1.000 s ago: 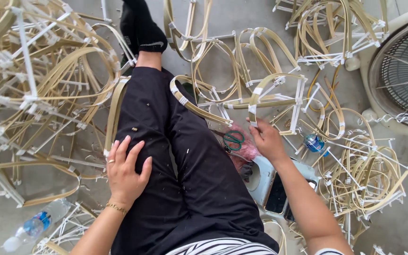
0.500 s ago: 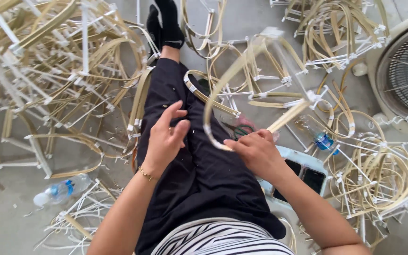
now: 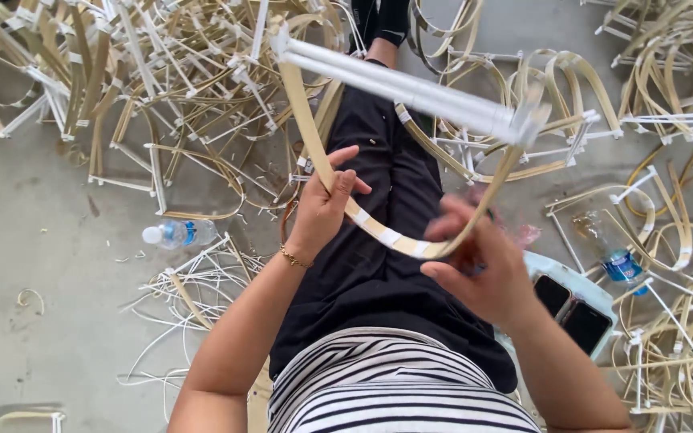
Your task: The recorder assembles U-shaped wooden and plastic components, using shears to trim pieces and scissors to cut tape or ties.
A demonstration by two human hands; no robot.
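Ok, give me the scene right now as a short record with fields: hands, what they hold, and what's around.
left hand: grips one side of the bent strip
right hand: holds the strip's bottom curve, blurred
strip: tan U-shape with white tape patches, its ends joined by white rods
lap: black trousers, strip held above them
floor left: water bottle lying down, loose white strands
floor right: two phones on a pale blue stool, second bottle
around: piles of similar frames
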